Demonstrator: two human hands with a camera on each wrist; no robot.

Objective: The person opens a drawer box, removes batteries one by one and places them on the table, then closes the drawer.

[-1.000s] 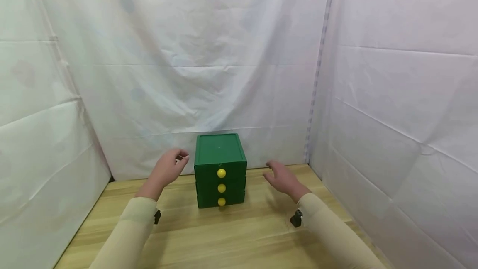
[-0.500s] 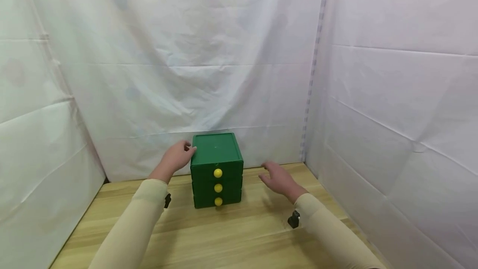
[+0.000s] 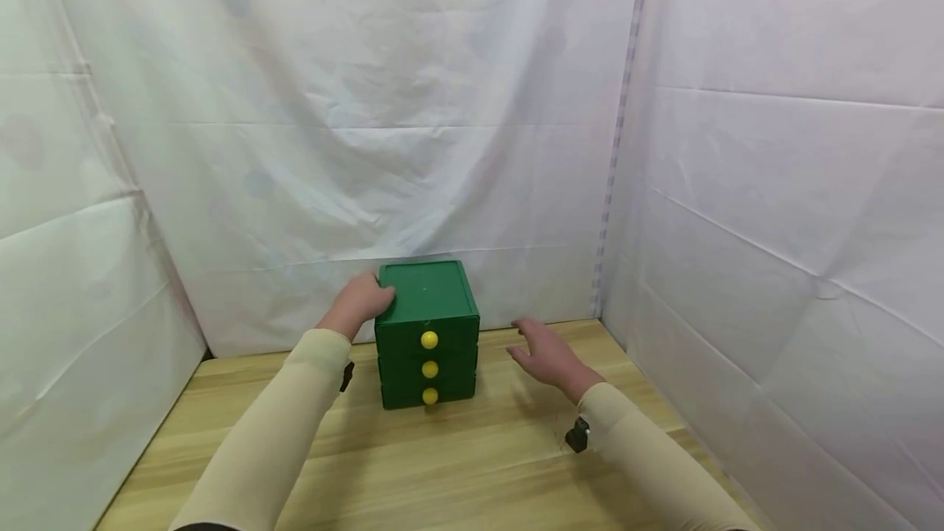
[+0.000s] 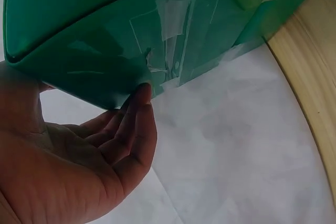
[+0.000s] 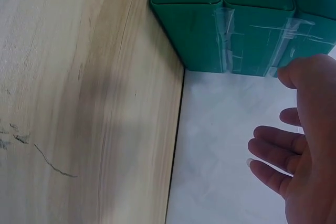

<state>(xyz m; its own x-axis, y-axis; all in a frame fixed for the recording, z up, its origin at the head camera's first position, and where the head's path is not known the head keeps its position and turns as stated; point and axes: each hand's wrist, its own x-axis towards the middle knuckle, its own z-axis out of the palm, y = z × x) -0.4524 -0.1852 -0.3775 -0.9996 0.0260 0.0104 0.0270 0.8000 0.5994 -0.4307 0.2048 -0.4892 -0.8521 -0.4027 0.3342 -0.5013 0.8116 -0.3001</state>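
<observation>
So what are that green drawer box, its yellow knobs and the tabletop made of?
The green drawer box looks like smooth, slightly shiny plastic, with rounded moulded edges and strips that look like clear tape on its side. The yellow knobs look glossy, with bright highlights: probably plastic, perhaps painted wood. The tabletop shows streaky pale grain, so wood or a wood-look laminate.

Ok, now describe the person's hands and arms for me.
Both the left hand and right hand are bare, with no gloves. The left sleeve and right sleeve are long, plain and pale beige, reaching the wrists. A small black device sits at each wrist, one left, one right. I can make out no markings.
</observation>
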